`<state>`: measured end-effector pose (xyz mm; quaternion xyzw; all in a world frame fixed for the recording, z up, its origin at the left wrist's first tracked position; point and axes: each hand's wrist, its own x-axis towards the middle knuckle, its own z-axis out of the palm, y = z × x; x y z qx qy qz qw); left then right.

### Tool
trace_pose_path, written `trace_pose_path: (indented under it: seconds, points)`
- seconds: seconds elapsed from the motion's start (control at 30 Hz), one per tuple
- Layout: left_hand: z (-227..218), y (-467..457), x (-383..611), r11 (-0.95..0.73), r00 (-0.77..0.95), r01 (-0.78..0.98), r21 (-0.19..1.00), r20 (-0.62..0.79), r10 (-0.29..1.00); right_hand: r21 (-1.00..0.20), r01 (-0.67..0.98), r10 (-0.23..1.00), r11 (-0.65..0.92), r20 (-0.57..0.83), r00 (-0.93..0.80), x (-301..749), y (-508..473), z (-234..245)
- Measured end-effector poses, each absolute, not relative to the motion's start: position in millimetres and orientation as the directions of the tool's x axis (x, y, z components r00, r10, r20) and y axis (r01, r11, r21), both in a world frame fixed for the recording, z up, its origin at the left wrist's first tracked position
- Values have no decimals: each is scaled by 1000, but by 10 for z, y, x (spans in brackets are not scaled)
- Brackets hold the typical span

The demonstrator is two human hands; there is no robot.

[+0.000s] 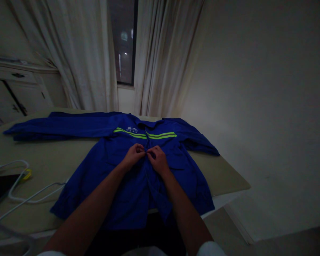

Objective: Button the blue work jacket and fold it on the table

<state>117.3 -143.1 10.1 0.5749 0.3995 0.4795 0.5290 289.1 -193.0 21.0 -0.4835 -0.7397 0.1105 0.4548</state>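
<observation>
A blue long-sleeved work jacket (96, 170) lies spread front side up, with yellow-green stripes across the chest and a small white print on the left of the picture. Its collar points away from me. Both hands meet at the front opening, a little below the stripes. My left hand (135, 155) is closed in a pinch on the left front edge. Close beside it, my right hand (158, 159) pinches the other front edge. Below my hands the front edges hang apart, one flap folded over. Whatever fastener lies between my fingertips is too small to make out.
The jacket lies on a table with a pale greenish top (224, 174). White cables (40, 201) and a dark flat device (1, 188) are at the left. Behind stand curtains (90, 53), a window (124, 42) and a white cabinet (24, 87); a wall (269, 106) is at right.
</observation>
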Motion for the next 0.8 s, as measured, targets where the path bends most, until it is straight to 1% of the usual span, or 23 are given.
trace_pose_path:
  seconds: [0.13, 0.27, 0.4, 0.6, 0.7, 0.8]
  points:
    - [132, -1457, 1175, -49, 231, -93, 994, 69, 971, -573, 595, 793, 564, 577, -195, 2903, -1920, 186]
    - [116, -1456, 1183, 40, 227, -119, 992, -12, 974, -594, 543, 787, 594, 571, -235, 2902, -1904, 165]
    - [99, -1466, 1201, 62, 215, -137, 989, -32, 976, -677, 534, 837, 506, 534, -118, 2874, -1891, 138]
    - [116, -1514, 1242, 14, 180, -135, 991, 11, 984, -826, 464, 924, 320, 379, 39, 2853, -1846, 78]
    - [123, -1531, 1259, -10, 161, -132, 991, 31, 986, -869, 432, 953, 240, 295, 64, 2861, -1828, 75]
    - [124, -1538, 1270, -16, 144, -119, 993, 33, 989, -889, 401, 965, 220, 258, 44, 2871, -1819, 79]
